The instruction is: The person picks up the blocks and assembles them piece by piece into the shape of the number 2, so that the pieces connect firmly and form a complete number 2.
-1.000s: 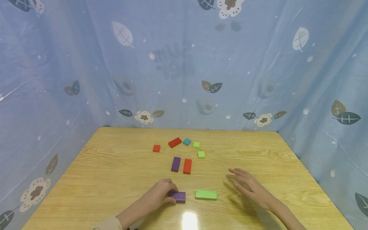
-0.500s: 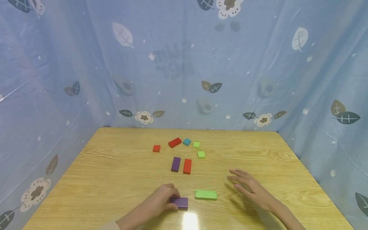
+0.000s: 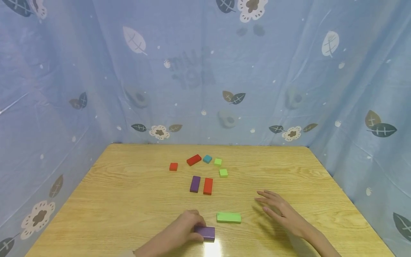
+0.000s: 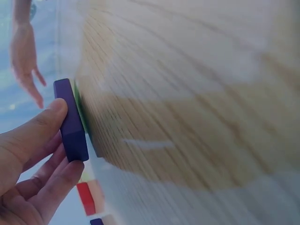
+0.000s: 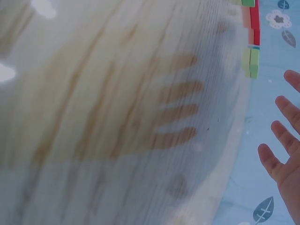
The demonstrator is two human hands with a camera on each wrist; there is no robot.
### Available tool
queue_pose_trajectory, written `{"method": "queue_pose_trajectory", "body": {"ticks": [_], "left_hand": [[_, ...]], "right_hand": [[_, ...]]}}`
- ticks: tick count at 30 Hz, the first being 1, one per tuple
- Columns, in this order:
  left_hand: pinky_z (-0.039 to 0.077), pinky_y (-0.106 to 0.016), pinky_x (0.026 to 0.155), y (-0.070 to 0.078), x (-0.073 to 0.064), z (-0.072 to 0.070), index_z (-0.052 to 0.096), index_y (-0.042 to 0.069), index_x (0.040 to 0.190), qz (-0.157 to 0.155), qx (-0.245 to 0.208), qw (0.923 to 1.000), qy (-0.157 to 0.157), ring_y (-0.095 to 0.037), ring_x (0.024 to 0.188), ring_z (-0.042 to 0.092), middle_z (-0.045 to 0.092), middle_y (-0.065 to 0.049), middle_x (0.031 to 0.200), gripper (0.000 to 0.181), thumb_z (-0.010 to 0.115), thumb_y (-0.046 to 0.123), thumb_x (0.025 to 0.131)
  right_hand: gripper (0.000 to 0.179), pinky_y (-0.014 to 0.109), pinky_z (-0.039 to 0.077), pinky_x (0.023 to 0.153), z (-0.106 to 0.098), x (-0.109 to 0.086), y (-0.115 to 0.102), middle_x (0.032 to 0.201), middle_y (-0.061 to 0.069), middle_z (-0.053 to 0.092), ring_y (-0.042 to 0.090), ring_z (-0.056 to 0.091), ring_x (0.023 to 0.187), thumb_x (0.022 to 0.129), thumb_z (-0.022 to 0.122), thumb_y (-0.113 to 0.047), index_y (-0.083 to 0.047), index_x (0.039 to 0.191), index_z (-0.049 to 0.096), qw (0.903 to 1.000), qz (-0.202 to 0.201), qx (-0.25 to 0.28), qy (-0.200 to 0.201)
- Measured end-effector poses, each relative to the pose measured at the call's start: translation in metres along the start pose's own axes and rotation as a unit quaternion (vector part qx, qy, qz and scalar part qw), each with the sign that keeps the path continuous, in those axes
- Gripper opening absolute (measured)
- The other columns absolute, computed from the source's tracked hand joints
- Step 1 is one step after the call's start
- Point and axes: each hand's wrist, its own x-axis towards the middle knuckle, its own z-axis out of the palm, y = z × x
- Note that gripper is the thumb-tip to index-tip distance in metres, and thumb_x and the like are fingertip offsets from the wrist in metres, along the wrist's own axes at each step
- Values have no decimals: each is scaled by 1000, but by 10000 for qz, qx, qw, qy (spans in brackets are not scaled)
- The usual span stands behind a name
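Observation:
A purple block (image 3: pixel 207 233) lies between the thumb and fingers of my left hand (image 3: pixel 184 230), low in the head view. In the left wrist view the thumb presses one face of this purple block (image 4: pixel 71 119) while a fingertip touches its end. Just beyond it, slightly to the right, a long green block (image 3: pixel 229 217) rests flat on the table. My right hand (image 3: pixel 282 212) hovers over the table right of the green block, fingers spread and holding nothing. The right wrist view shows the same hand (image 5: pixel 286 140) at its right edge.
Farther back on the wooden table (image 3: pixel 128 200) lie a second purple block (image 3: pixel 195 184), a red block (image 3: pixel 208 186), a dark red block (image 3: pixel 194 160), a small red block (image 3: pixel 173 166), a blue block (image 3: pixel 207 159) and two small green blocks (image 3: pixel 223 173). A blue patterned curtain (image 3: pixel 179 89) surrounds the table.
My left hand has moved the purple block toward me and a little to the right, so it now sits nearer than the long green block. The right hand has hardly moved.

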Motion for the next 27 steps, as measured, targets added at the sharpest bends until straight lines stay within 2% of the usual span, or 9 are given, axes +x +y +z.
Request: {"method": "queue_pose_trajectory", "body": {"ticks": [7, 13, 20, 23, 27], "left_hand": [[48, -12, 68, 3, 6, 4, 72, 6, 94, 61, 55, 10000, -49, 3, 76, 51, 62, 8, 86, 27, 81, 20, 72], [47, -11, 67, 4, 11, 7, 72, 7, 92, 105, 22, 9999, 46, 3, 76, 50, 60, 8, 85, 27, 82, 19, 70], [47, -13, 65, 5, 13, 13, 70, 8, 87, -91, 127, 9998, 146, 2, 72, 48, 57, 10, 79, 29, 83, 21, 65], [47, -15, 65, 6, 13, 14, 69, 9, 86, -109, 185, 9997, 114, 1, 71, 49, 57, 10, 79, 30, 83, 23, 64], [47, -16, 65, 6, 10, 14, 69, 10, 84, -123, 178, 9997, 96, 1, 71, 49, 58, 10, 79, 29, 85, 22, 63]], "right_hand": [[31, 71, 32, 93, -1, 1, 2, 141, 16, 48, 46, 33, 129, 98, 52, -9, -9, 127, 62, 10000, 46, 21, 11], [31, 70, 32, 94, -3, 2, 3, 140, 17, 49, 46, 34, 129, 98, 52, -10, -8, 127, 62, 9999, 77, -69, 14], [31, 70, 33, 94, -9, 5, 2, 139, 17, 49, 44, 37, 129, 97, 53, -11, -10, 128, 61, 9999, -16, -137, -31], [33, 59, 41, 95, -7, 10, 0, 137, 14, 52, 37, 43, 127, 97, 55, -12, -10, 130, 59, 9997, -166, -68, -152], [35, 42, 53, 88, 4, 24, -3, 128, 15, 58, 30, 55, 117, 96, 58, -13, -2, 129, 57, 9956, -430, 615, -561]]}}
